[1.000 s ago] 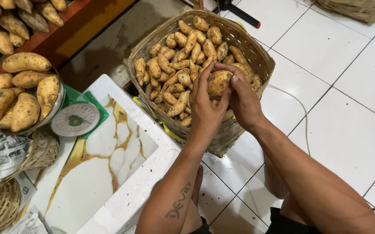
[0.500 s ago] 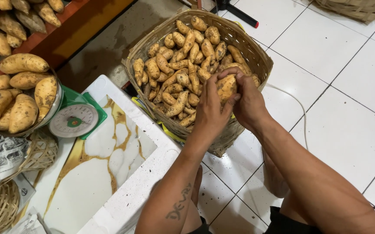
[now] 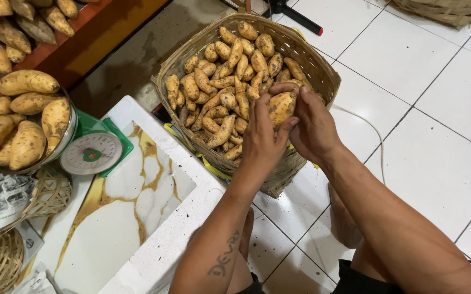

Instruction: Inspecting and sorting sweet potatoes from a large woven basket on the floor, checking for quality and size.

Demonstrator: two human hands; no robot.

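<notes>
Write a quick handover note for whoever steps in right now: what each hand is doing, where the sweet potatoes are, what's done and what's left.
Left hand and right hand together hold one sweet potato over the basket on the tiled floor.
Done: a scale at left carries a bowl of bigger sweet potatoes.
Left: the basket is nearly full, and the held one is not set down.

Two bare hands, left (image 3: pixel 262 139) and right (image 3: pixel 312 128), share one orange-brown sweet potato (image 3: pixel 280 106). One large woven wicker basket (image 3: pixel 322 71) holds several dozen more, too many to count. One green dial scale (image 3: pixel 91 152) carries six big sweet potatoes (image 3: pixel 26 144).
</notes>
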